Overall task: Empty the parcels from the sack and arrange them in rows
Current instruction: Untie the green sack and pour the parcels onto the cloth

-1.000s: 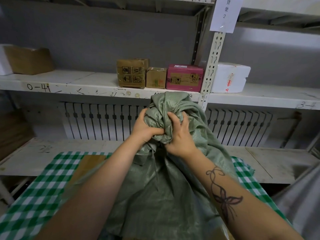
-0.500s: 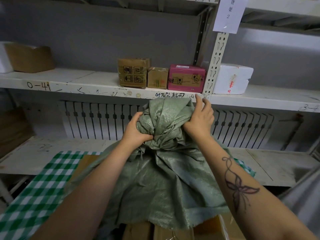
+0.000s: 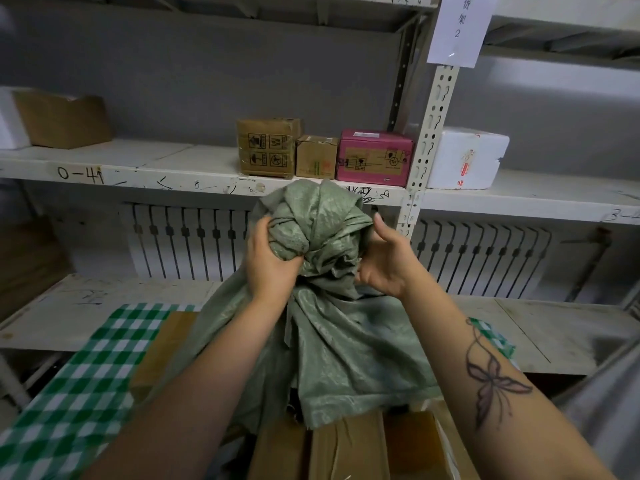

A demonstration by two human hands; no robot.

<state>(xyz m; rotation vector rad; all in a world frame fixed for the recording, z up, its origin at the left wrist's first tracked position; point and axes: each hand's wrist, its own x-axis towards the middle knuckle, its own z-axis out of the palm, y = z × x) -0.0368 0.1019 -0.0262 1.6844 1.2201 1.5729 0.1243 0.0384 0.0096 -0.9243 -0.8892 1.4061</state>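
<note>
A green woven sack hangs upside down in front of me, its closed end bunched at the top. My left hand is clenched on the left of that bunch. My right hand cups the right side, thumb up and fingers wrapped into the cloth. Below the sack's open hem, brown cardboard parcels lie on the table with the green-and-white checked cloth. One more brown parcel shows beside the sack on the left.
A white metal shelf runs behind at hand height, holding two brown boxes, a pink box and a white foam box. An upright post stands right of centre. A lower shelf board lies behind the table.
The sack has been lifted higher, and more parcels now show under its hem. My right hand has moved from the top of the bunch down onto its right side.
</note>
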